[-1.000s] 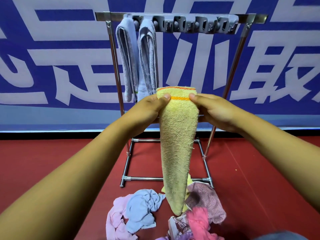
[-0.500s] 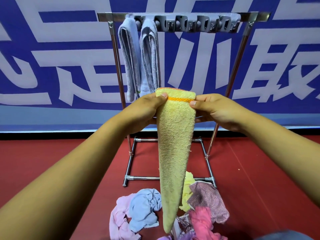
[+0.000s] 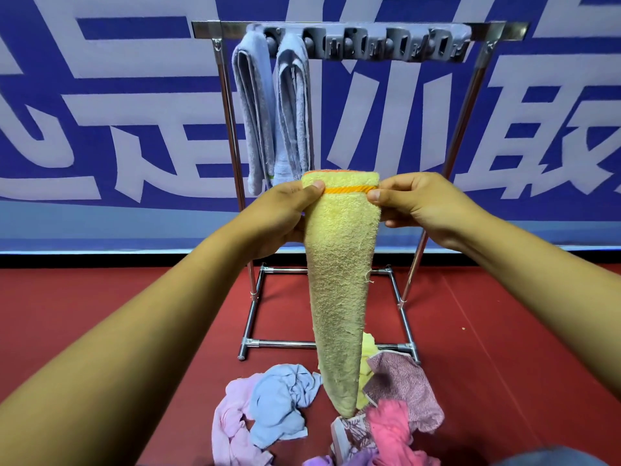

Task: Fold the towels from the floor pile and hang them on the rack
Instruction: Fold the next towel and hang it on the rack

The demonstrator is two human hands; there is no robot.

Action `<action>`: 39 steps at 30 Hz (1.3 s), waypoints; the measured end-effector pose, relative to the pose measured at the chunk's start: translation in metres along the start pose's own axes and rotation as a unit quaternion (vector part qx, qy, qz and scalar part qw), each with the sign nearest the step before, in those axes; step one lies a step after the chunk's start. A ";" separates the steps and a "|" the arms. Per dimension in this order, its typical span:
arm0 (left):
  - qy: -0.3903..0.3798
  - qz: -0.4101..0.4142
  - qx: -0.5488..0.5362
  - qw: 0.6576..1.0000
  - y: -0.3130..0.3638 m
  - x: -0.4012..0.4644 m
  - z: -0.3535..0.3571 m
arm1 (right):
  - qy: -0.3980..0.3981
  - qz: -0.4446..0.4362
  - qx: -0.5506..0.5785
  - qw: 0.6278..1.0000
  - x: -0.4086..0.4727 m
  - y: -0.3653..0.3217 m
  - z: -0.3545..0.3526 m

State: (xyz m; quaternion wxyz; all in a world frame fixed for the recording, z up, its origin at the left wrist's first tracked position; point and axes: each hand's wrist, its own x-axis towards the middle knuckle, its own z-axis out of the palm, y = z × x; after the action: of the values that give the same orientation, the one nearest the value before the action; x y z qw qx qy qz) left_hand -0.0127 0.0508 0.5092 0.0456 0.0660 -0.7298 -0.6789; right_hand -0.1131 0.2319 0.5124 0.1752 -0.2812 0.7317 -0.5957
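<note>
A yellow towel [image 3: 339,264] with an orange stripe hangs folded lengthwise in front of me, tapering down toward the floor pile. My left hand [image 3: 285,213] pinches its top left corner and my right hand [image 3: 420,203] pinches its top right corner. Behind it stands the metal rack [image 3: 463,105] with a grey row of clips [image 3: 386,45] on its top bar. Two grey folded towels [image 3: 272,109] hang at the left end of that row. The pile of loose towels [image 3: 302,398] lies on the red floor below, in pink, blue, mauve and yellow.
A blue banner with large white characters [image 3: 100,112] covers the wall behind the rack. The rack's base frame [image 3: 322,344] rests on the red floor [image 3: 504,331] just beyond the pile. Most clips to the right of the grey towels hold nothing.
The yellow towel's upper edge has been drawn a little wider between my hands, and its hanging end has swung slightly. Both hands keep their hold.
</note>
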 end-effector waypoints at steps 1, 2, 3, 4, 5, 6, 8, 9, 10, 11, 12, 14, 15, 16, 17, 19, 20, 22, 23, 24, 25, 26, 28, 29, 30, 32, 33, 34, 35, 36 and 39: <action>0.003 -0.003 -0.010 1.000 -0.002 0.000 0.000 | 0.007 0.000 0.004 1.000 0.001 0.001 0.001; -0.001 -0.007 -0.022 1.000 -0.005 0.000 0.000 | 0.014 0.001 0.010 1.000 0.001 0.001 0.002; -0.010 -0.007 -0.032 0.999 -0.008 -0.001 -0.001 | 0.020 0.002 0.018 1.000 0.002 0.001 0.002; -0.026 -0.003 -0.043 0.999 -0.012 -0.001 -0.001 | 0.026 0.003 0.027 0.999 0.003 0.001 0.004; -0.044 0.001 -0.052 0.998 -0.016 -0.001 -0.002 | 0.029 0.005 0.037 0.999 0.004 0.001 0.004; -0.055 0.002 -0.056 0.997 -0.021 -0.002 -0.002 | 0.031 0.007 0.046 0.998 0.005 0.000 0.005; -0.075 -0.006 -0.038 0.996 -0.031 -0.003 -0.001 | 0.030 0.008 0.048 0.998 0.005 0.000 0.007; -0.084 -0.012 -0.025 0.996 -0.036 -0.002 0.001 | 0.030 0.008 0.046 0.998 0.005 0.000 0.008; -0.090 -0.018 -0.012 0.996 -0.039 -0.002 0.002 | 0.029 0.009 0.046 0.998 0.005 0.000 0.008; -0.089 -0.025 0.001 0.996 -0.041 -0.002 0.004 | 0.028 0.010 0.049 0.998 0.004 0.000 0.009; -0.085 -0.032 0.007 0.996 -0.042 -0.002 0.005 | 0.027 0.011 0.051 0.998 0.003 0.000 0.008; -0.073 -0.025 0.009 0.997 -0.040 -0.002 0.007 | 0.023 0.008 0.051 0.998 0.001 0.002 0.006; -0.070 -0.015 0.008 0.997 -0.038 -0.001 0.009 | 0.020 0.005 0.052 0.998 0.000 0.002 0.005; -0.067 -0.007 0.003 0.998 -0.036 0.000 0.011 | 0.015 0.005 0.055 0.998 -0.001 0.003 0.004; -0.063 0.001 -0.008 0.998 -0.034 0.001 0.013 | 0.007 0.008 0.057 0.998 -0.001 0.005 0.003; -0.054 0.006 -0.029 0.998 -0.030 0.004 0.015 | -0.019 0.026 0.057 0.998 -0.002 0.008 0.001; -0.051 0.007 -0.033 0.998 -0.029 0.005 0.016 | -0.034 0.038 0.058 0.997 -0.003 0.011 0.000; -0.048 0.002 -0.037 0.998 -0.027 0.006 0.015 | -0.066 0.056 0.064 0.994 -0.005 0.016 -0.001; -0.048 -0.002 -0.039 0.998 -0.026 0.007 0.014 | -0.081 0.060 0.063 0.993 -0.007 0.017 -0.001; -0.049 -0.007 -0.039 0.998 -0.026 0.006 0.013 | -0.096 0.061 0.059 0.992 -0.009 0.019 -0.001; -0.052 -0.011 -0.034 0.998 -0.025 0.006 0.012 | -0.108 0.062 0.057 0.991 -0.010 0.020 -0.001; -0.054 -0.014 -0.026 0.998 -0.025 0.006 0.011 | -0.118 0.065 0.058 0.989 -0.011 0.021 -0.001; -0.056 -0.018 -0.019 0.998 -0.024 0.004 0.009 | -0.137 0.067 0.048 0.987 -0.011 0.022 -0.001; -0.056 -0.020 -0.021 0.998 -0.024 0.003 0.008 | -0.143 0.065 0.033 0.987 -0.010 0.023 -0.001; -0.056 -0.022 -0.027 0.998 -0.023 0.003 0.007 | -0.145 0.062 0.016 0.987 -0.010 0.023 -0.001; -0.054 -0.026 -0.040 0.997 -0.024 0.004 0.003 | -0.137 0.051 -0.013 0.989 -0.008 0.023 0.001; -0.052 -0.026 -0.044 0.997 -0.023 0.005 0.002 | -0.130 0.044 -0.016 0.990 -0.008 0.023 0.002; -0.049 -0.026 -0.045 0.997 -0.022 0.005 0.000 | -0.124 0.036 -0.011 0.992 -0.008 0.022 0.003; -0.042 -0.028 -0.044 0.998 -0.021 0.005 -0.001 | -0.116 0.030 0.000 0.993 -0.008 0.022 0.005; -0.032 -0.031 -0.043 0.998 -0.020 0.005 -0.002 | -0.110 0.023 0.011 0.994 -0.008 0.022 0.006; -0.004 -0.039 -0.063 0.997 -0.018 0.005 -0.005 | -0.098 0.005 0.030 0.995 -0.007 0.020 0.012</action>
State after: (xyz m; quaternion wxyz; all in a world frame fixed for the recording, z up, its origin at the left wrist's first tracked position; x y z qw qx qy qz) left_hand -0.0165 0.0440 0.4916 0.0204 0.0884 -0.6828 -0.7249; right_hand -0.1044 0.2300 0.4898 0.2573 -0.3288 0.6945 -0.5860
